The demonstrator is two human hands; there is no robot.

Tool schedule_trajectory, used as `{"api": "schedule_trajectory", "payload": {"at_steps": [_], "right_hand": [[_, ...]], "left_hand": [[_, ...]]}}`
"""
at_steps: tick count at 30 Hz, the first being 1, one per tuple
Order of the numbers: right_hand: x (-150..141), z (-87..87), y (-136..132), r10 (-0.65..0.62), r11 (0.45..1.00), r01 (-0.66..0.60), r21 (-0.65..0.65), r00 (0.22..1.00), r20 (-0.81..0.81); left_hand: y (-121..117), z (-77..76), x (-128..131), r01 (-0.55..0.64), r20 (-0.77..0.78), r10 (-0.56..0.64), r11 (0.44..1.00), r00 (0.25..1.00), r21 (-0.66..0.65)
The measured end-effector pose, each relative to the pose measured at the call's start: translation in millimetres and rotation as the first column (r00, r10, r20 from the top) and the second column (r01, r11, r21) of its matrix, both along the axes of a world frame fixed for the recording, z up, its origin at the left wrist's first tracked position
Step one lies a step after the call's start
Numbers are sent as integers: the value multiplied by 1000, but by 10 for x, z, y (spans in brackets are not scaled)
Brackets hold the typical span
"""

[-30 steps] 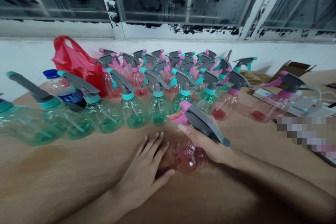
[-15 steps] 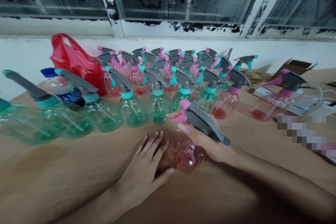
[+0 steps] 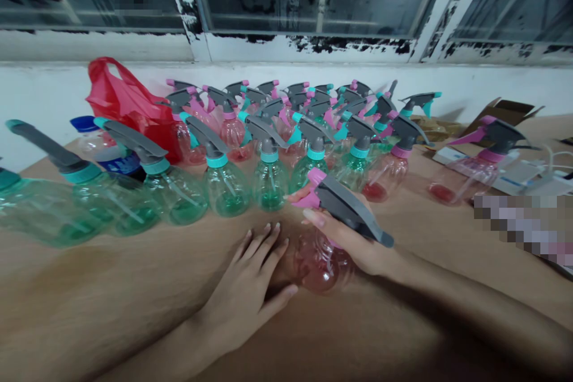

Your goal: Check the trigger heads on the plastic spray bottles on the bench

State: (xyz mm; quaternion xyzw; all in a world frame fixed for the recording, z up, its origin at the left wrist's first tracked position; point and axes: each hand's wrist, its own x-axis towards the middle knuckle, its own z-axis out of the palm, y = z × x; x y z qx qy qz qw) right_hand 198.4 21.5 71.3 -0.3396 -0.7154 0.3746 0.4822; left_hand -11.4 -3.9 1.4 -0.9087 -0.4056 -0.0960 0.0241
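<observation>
With its sprayer (image 3: 347,206) fitted, the pink bottle (image 3: 320,271) on the near part of the surface (image 3: 134,280) looks assembled, the right hand (image 3: 360,246) clasped around its neck, the left hand (image 3: 248,289) palm-down at its left, fingers apart; what remains cannot be told.

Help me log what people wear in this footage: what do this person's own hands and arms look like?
The left hand and right hand are bare, without gloves, and have slender fingers. The left forearm and right forearm show no sleeves, watch or bracelet. No ring is visible, though some right-hand fingers are partly hidden.
</observation>
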Motion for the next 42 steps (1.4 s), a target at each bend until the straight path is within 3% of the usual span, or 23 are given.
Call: {"api": "schedule_trajectory", "payload": {"at_steps": [5, 10, 14, 19, 42], "right_hand": [[23, 95, -18, -28, 997, 20, 74, 994, 104], [20, 83, 3, -49, 996, 43, 84, 997, 63], [28, 38, 18, -25, 998, 19, 68, 996, 89], [28, 9, 12, 11, 1000, -11, 23, 1000, 10], [29, -13, 2, 10, 1000, -9, -22, 1000, 7]], "left_hand": [[-10, 3, -10, -6, 9, 6, 1000, 1000, 23], [-1, 2, -14, 11, 3, -11, 999, 1000, 43], [2, 7, -12, 15, 0, -15, 999, 1000, 49], [-2, -4, -11, 14, -8, -13, 998, 1000, 57], [10, -21, -17, 11, -5, -11, 999, 1000, 43]]}}
